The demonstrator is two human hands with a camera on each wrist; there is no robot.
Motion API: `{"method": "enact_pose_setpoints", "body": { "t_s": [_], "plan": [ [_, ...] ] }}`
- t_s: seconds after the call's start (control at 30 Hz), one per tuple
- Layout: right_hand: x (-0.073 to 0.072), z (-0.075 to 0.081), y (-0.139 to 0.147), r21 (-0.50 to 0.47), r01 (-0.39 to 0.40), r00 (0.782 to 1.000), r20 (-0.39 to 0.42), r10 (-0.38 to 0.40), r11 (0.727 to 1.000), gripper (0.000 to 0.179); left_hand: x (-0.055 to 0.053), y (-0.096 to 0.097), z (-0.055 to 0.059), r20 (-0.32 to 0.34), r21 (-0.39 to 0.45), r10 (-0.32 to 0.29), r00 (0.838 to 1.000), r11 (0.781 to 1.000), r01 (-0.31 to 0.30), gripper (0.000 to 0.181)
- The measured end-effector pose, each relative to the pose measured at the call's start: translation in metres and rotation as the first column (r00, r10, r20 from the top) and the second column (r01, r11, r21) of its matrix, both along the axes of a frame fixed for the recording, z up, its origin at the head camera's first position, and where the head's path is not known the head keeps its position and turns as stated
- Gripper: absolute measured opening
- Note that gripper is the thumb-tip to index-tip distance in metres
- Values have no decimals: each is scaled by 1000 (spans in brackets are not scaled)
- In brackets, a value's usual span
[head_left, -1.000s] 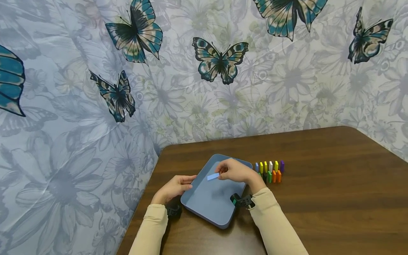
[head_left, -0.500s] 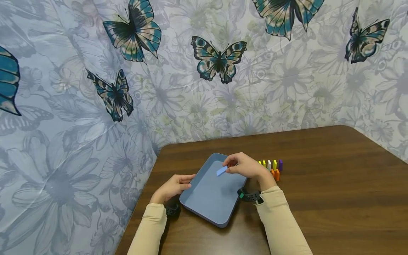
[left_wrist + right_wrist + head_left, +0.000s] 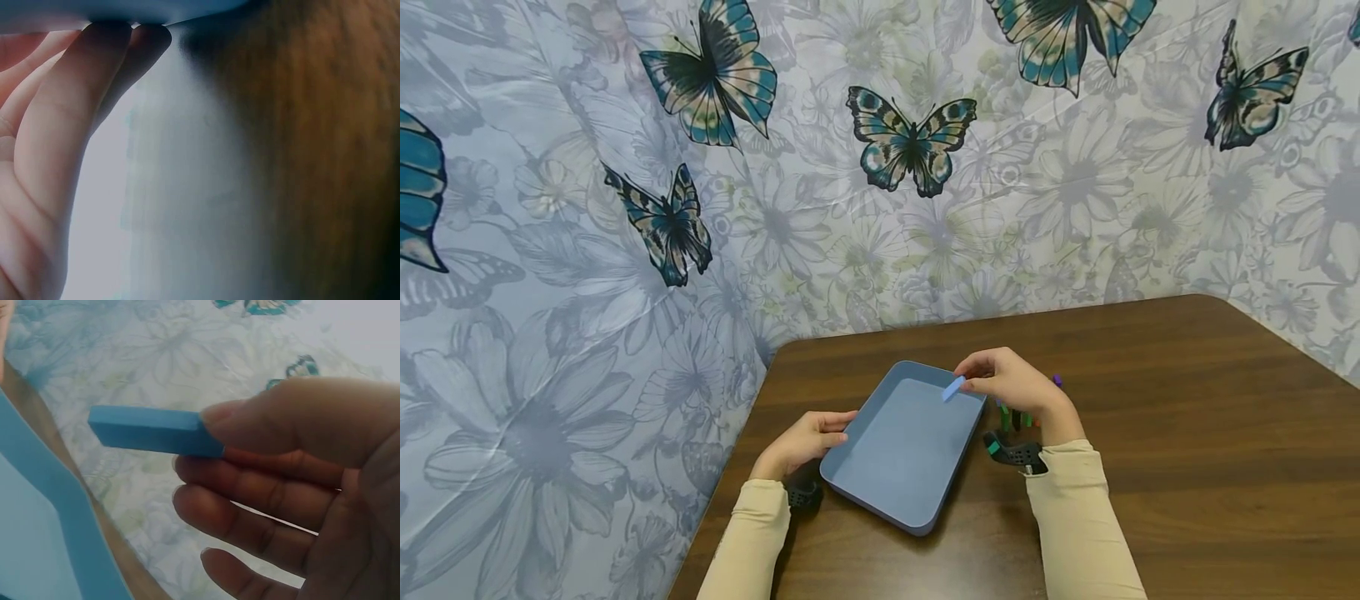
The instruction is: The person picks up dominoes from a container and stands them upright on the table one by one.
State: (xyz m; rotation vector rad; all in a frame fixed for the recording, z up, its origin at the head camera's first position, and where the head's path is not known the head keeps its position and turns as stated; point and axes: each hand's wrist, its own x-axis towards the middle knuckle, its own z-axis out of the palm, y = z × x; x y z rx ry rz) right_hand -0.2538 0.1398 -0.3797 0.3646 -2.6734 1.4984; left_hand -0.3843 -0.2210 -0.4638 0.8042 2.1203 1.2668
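Note:
A light blue domino-like block (image 3: pixel 953 388) is pinched between the thumb and fingers of my right hand (image 3: pixel 1018 388), over the far right corner of a blue-grey tray (image 3: pixel 898 450). The right wrist view shows the block (image 3: pixel 147 430) held by one end, most of it sticking out past the thumb, with the tray's wall (image 3: pixel 81 512) below and to the left. My left hand (image 3: pixel 805 442) rests against the tray's left side with fingers extended. In the left wrist view its fingers (image 3: pixel 69 106) meet the tray's edge (image 3: pixel 156 11).
Behind and under my right wrist, several small upright blocks stand on the brown table (image 3: pixel 1187 433); green ones (image 3: pixel 1005 417) and a purple one (image 3: pixel 1057 380) show, the others are mostly hidden. A butterfly-patterned wall covering (image 3: pixel 1037 225) rises behind the table.
My right hand has carried the light blue block right and away, from above the tray's middle to its far right corner, now covering most of the standing blocks. The left hand stays at the tray.

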Motion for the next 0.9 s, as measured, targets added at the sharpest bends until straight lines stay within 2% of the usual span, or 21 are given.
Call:
{"method": "enact_pose_setpoints", "body": {
  "t_s": [0.37,0.47,0.9],
  "plan": [
    [20,11,22,35,80,996,-43,-79,996,30,0,-1,0,2,6,-2,1000,1000,2,51],
    [23,11,27,55,98,994,-60,-95,994,33,0,-1,0,4,6,0,1000,1000,0,51],
    [37,5,50,30,182,980,-94,-178,983,33,0,-1,-1,6,10,-12,1000,1000,12,51]
  ]
}}
